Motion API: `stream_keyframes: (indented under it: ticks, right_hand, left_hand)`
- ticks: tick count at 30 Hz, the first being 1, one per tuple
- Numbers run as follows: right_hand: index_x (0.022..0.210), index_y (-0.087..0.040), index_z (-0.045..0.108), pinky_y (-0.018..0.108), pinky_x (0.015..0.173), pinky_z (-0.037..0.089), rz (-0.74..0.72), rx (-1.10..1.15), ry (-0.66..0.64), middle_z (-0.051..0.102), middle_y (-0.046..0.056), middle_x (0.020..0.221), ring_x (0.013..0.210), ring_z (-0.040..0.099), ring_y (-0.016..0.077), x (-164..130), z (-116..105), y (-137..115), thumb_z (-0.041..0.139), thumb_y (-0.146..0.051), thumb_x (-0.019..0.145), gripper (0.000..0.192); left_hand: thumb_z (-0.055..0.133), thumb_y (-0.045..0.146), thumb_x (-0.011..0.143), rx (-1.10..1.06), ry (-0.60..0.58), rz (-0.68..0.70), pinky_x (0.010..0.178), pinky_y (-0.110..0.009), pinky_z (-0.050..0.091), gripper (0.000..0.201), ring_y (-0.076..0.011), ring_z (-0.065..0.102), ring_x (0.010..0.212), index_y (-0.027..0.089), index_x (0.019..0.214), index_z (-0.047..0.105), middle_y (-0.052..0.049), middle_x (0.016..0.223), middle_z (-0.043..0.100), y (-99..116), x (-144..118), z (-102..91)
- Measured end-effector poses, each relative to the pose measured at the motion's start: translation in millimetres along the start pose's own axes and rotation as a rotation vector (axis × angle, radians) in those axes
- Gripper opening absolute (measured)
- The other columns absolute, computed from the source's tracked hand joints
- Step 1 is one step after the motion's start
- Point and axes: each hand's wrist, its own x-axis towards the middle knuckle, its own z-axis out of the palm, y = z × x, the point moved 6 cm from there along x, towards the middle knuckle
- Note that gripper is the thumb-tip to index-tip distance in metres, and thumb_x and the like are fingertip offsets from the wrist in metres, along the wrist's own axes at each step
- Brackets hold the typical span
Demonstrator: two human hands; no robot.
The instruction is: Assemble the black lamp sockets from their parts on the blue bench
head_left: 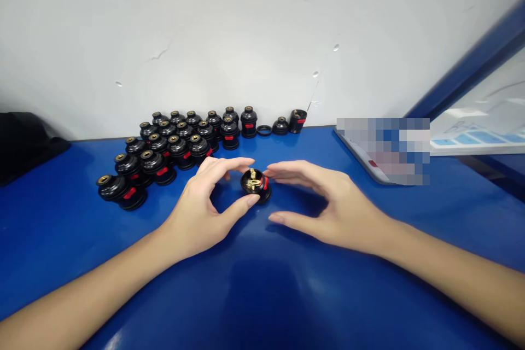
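Both hands are sitting on the glossy blue tabletop (262, 295), converging on one part near the centre.

Part: small round black plastic lamp socket with brass contacts inside and a red tab on its side (255, 184). It is resting on the table, open end tilted up toward the camera, between the two hands.

Left hand (205, 208): thumb and index are curling around the socket in a narrow C. The thumb tip is touching its near-left edge; the index is arching over the far-left side. A pinch, not a full wrap.

Right hand (328, 202): fingers extended and spread loose, thumb low on the table. The index tip is reaching the red tab side of the socket, touching or just shy of it; can't tell which. It is not closing on anything.

Behind the left hand: a cluster of matching black sockets with brass tops and red tabs (172, 145), standing in rows back to the white wall (246, 27). At the row's right end, a loose black ring (264, 130) is lying flat, with a low black cap (281, 126) and a tipped black socket body (297, 120) just beside it.

Far left: dark cloth (24, 142). Right: a tilted white panel with a blurred patch (381, 153).
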Motion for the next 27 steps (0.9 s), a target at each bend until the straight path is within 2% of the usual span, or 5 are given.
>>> stream_keyframes:
  ticks: [8,14,18,23,27]
  right_hand:
    - [0.125,-0.025,0.074,0.051,0.102,0.067,0.023,-0.236,0.063,0.082,0.01,0.127,0.113,0.08,0.0322,12.4,-23.5,2.2,0.071,-0.039,0.1,0.029]
    - [0.13,-0.021,0.072,0.056,0.106,0.062,-0.079,-0.594,0.0,0.078,0.014,0.131,0.12,0.076,0.0362,27.8,-38.8,3.3,0.059,-0.034,0.104,0.032]
    - [0.134,-0.012,0.071,0.058,0.105,0.06,-0.143,-0.816,-0.036,0.075,0.021,0.131,0.122,0.072,0.0402,45.2,-46.2,11.5,0.055,-0.029,0.105,0.038]
    - [0.129,-0.009,0.075,0.056,0.107,0.057,-0.137,-0.953,0.033,0.074,0.023,0.129,0.123,0.069,0.0403,81.1,-61.6,25.8,0.055,-0.024,0.104,0.036]
    - [0.126,-0.007,0.079,0.054,0.107,0.053,-0.149,-1.04,-0.018,0.077,0.024,0.125,0.119,0.069,0.0388,103.7,-55.9,34.2,0.05,-0.021,0.106,0.038]
  left_hand:
    - [0.082,0.026,0.095,-0.044,-0.087,0.008,0.1,-0.04,0.056,0.047,-0.0225,0.068,0.11,0.027,0.139,0.067,-0.004,0.116,0.076,-0.5,-0.1,5.4]
    - [0.083,0.025,0.096,-0.038,-0.129,0.029,0.1,-0.04,0.056,0.04,-0.0217,0.067,0.108,0.027,0.134,0.071,-0.004,0.116,0.077,-1.9,0.9,8.1]
    - [0.08,0.025,0.099,-0.002,-0.172,0.079,0.106,-0.043,0.053,0.042,-0.0231,0.064,0.114,0.027,0.14,0.07,-0.004,0.123,0.079,0.4,0.4,10.4]
    - [0.075,0.026,0.103,0.055,-0.209,0.101,0.114,-0.047,0.05,0.045,-0.0249,0.062,0.125,0.028,0.147,0.067,-0.005,0.139,0.075,2.0,-0.7,12.8]
    - [0.074,0.025,0.103,0.049,-0.199,0.093,0.115,-0.046,0.05,0.042,-0.0247,0.062,0.128,0.027,0.144,0.068,-0.005,0.139,0.075,1.8,0.0,12.4]
